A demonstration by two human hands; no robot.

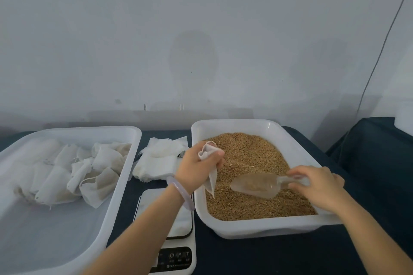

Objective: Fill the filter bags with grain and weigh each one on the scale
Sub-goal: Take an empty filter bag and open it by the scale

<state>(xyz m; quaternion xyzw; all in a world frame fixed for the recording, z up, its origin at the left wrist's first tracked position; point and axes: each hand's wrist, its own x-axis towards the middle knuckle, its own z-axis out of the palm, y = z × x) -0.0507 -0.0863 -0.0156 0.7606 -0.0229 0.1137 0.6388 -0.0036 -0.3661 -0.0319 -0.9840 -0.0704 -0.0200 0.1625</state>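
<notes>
Both over tray (234, 123) rims | left hand (196, 169) pinches filter bag (212, 182) | right hand (317, 182) grips scoop (254, 185)

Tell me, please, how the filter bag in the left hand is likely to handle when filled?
Probably floppy: the filter bag droops limp below the left hand gripping it. Likely very light: thin cloth, no bulge visible. Its crumpled mouth may fold shut against the scoop.

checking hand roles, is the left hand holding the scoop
No, the left hand grips a filter bag, while the right hand holds the clear scoop over the grain.
</notes>
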